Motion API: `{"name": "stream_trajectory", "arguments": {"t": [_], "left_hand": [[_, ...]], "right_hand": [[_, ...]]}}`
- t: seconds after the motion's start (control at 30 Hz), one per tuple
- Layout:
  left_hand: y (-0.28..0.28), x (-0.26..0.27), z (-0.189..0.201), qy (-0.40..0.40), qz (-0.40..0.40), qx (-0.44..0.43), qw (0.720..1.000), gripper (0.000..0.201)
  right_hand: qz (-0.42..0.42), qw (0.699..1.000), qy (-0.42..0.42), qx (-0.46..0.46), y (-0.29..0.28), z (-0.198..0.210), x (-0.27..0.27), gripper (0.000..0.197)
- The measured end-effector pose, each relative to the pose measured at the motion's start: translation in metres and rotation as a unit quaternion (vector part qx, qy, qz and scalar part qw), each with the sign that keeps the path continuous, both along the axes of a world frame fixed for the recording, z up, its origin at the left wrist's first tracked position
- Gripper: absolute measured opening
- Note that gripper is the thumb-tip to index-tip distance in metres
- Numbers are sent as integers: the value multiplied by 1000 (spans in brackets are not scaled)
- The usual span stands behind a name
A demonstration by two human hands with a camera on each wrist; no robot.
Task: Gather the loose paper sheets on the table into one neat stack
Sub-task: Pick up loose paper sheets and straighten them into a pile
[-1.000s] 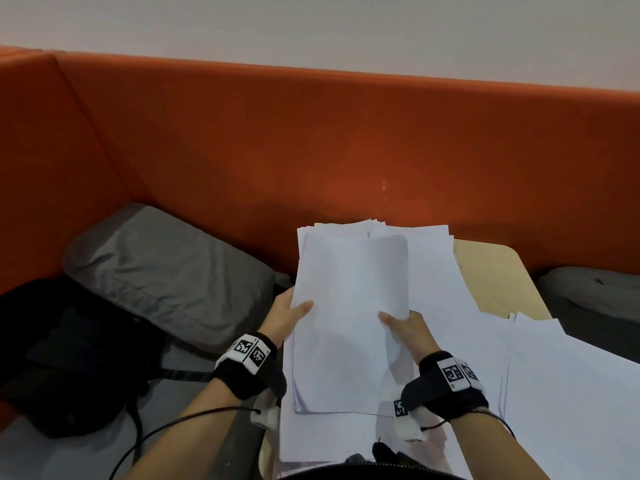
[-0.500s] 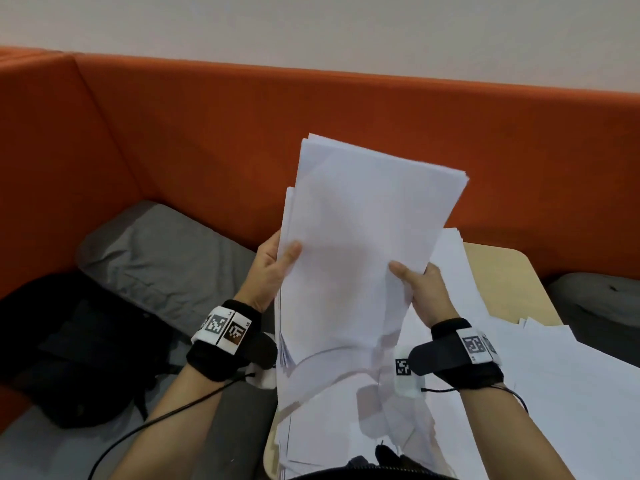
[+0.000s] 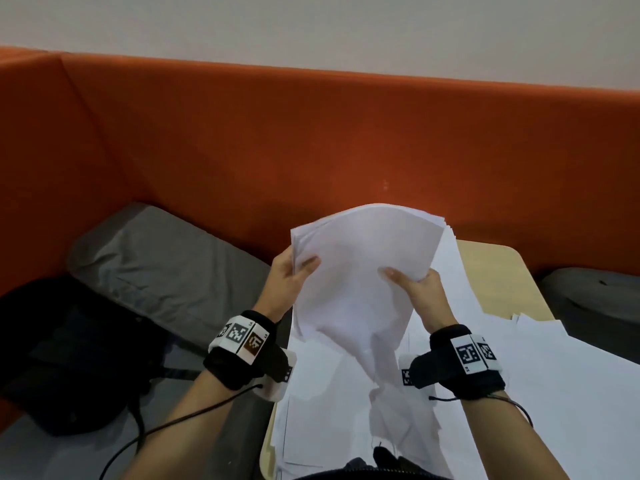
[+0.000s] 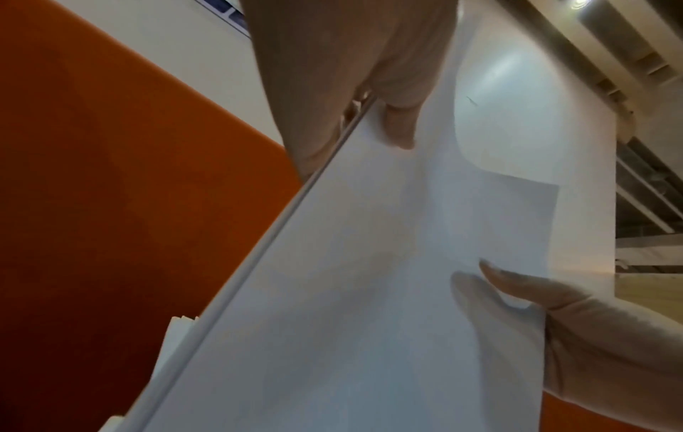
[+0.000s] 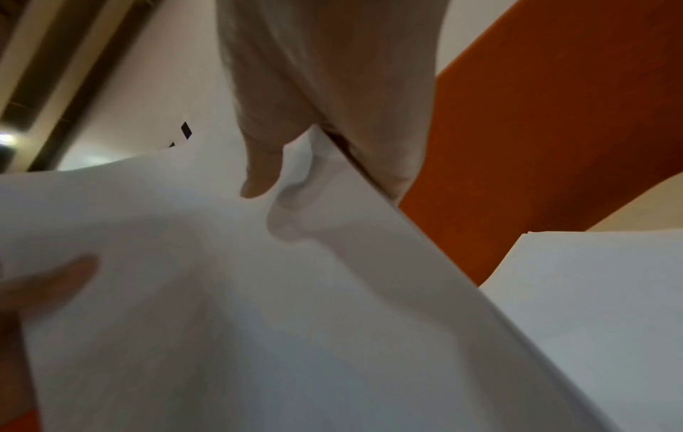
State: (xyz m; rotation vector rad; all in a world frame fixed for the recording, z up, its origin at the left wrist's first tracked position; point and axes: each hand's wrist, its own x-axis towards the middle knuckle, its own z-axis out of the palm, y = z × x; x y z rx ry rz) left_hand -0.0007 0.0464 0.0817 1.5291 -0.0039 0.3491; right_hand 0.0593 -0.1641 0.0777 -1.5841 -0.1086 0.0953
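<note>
Above the table: the paper stack (image 3: 360,271) was held upright and bowed, its lower edge among loose sheets (image 3: 571,393).
Left hand (image 3: 287,289): pinched the stack's left edge, thumb in front.
Right hand (image 3: 420,292): pinched the right edge, thumb in front.
Table (image 3: 498,271): wooden, mostly under paper.
Surroundings: orange sofa back (image 3: 311,133), grey cushion (image 3: 156,265), black bag (image 3: 69,358).
</note>
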Motion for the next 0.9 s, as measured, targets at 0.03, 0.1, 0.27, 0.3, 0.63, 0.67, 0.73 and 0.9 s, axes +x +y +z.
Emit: {"name": "stream_trajectory", "arguments": {"t": [0.03,0.1,0.27,0.3,0.63,0.67,0.73,0.9], "left_hand": [[-2,0,1,4,10,-1,1000,18],[-3,2,5,0,35,-17,999,14],[-4,5,-10,28,58,-30,997,17],[-4,6,-21,52,57,-20,997,18],[34,-6,-113,272,19,82,959,13],[40,-7,-120,278,47,92,955,15],[45,-7,-131,296,85,118,944,17],[36,-6,-138,316,94,166,929,30]], "right_hand": [[-4,1000,4,-2,0,-1,-1,10],[-18,1000,2,6,-1,0,-1,6],[-4,999,36,-31,-1,-21,-1,15],[1,997,52,-57,0,-31,-1,16],[-160,983,76,-52,-33,-36,18,36],[-159,981,89,-66,-37,-38,19,36],[-134,977,128,-105,-43,-47,15,37],[-59,951,218,-210,-41,-91,-5,41]]}}
